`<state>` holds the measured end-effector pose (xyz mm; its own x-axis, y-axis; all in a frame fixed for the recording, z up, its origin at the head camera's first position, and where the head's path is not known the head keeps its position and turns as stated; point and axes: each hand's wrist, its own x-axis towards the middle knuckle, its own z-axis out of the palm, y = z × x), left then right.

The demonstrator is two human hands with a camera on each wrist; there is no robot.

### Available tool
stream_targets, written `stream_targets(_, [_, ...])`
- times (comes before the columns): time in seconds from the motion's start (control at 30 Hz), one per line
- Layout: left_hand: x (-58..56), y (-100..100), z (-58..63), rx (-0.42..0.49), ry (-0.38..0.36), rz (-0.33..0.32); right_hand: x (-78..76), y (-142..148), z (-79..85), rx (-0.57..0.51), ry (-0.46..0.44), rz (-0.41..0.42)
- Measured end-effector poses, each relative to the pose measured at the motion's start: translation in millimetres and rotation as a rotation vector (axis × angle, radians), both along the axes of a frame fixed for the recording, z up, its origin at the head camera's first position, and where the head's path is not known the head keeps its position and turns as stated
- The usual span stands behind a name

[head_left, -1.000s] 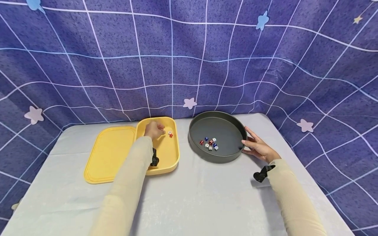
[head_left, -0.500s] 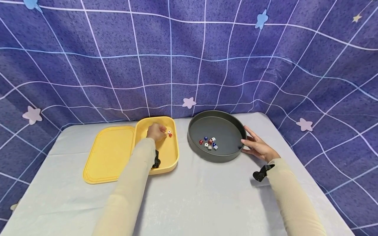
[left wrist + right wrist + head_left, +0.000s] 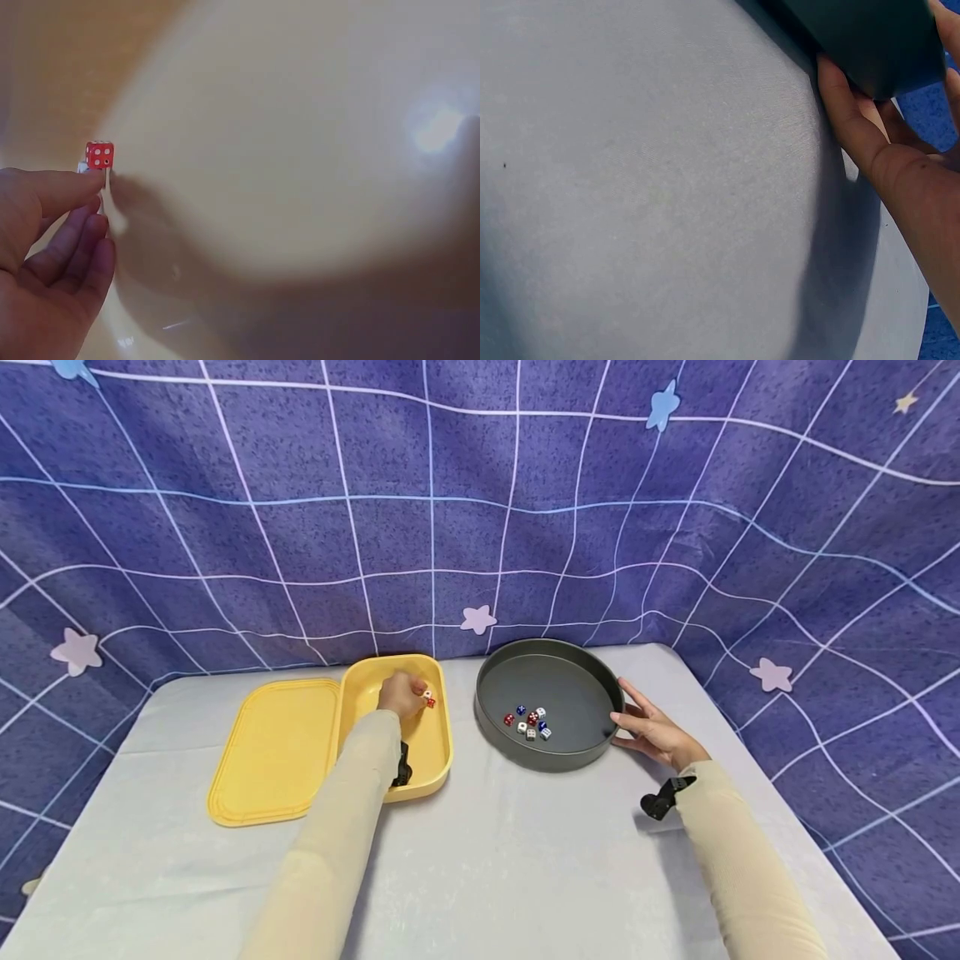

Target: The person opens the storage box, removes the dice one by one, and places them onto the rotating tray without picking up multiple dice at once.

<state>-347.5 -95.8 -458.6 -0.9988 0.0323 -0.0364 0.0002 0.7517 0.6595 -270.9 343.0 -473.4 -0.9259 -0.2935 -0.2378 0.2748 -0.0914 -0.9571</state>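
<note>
My left hand (image 3: 402, 694) is inside a yellow rectangular box (image 3: 448, 752), thumb and fingertips right at two small dice. The red die (image 3: 100, 154) shows just past the thumb tip; the white die (image 3: 427, 694) beside it is mostly covered by the thumb in the left wrist view. I cannot tell whether the fingers pinch a die. My right hand (image 3: 658, 733) holds the side of a round dark grey pan (image 3: 551, 762), thumb at the rim and fingers against the wall and low edge. Several red, white and blue dice (image 3: 531, 724) lie in the pan's near part.
A flat yellow lid (image 3: 273, 752) lies left of the box, its right edge meeting it. Everything stands on a table with a pale cloth (image 3: 487, 860). Behind the table hangs a purple-blue curtain (image 3: 480, 510) with stars.
My left hand has moved right within the box, up to the two dice. The right hand stays on the pan, and the dice in the pan keep their places.
</note>
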Motion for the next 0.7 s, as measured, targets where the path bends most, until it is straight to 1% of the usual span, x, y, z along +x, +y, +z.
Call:
stream_targets(0.2, [-0.9,1,-1.8,-0.020,0.012,-0.005,-0.7,-1,1.0,-0.014,-0.005,-0.011])
stream_targets(0.3, [-2.1,1,-1.8,-0.023,0.002,-0.006,-0.8,0,1.0,-0.023,-0.010,-0.017])
stream_targets(0.4, [-6.0,0,-3.4,-0.016,-0.019,-0.008,-0.5,0,0.9,-0.025,-0.008,-0.014])
stream_targets(0.5, [-12.8,-1,-8.0,-0.020,-0.035,-0.011,0.1,0,0.9,-0.018,0.000,-0.006])
stream_targets(0.53, [-15.7,-2,-12.0,-0.021,-0.007,-0.014,0.4,0,1.1,-0.019,0.000,-0.005])
stream_targets(0.6, [-18.8,-3,-14.8,-0.035,-0.008,-0.010,0.9,-1,1.1,-0.021,0.002,-0.003])
stream_targets(0.7, [-17.9,-3,-15.2,-0.046,0.005,0.002,1.0,-1,0.6,-0.022,0.003,-0.003])
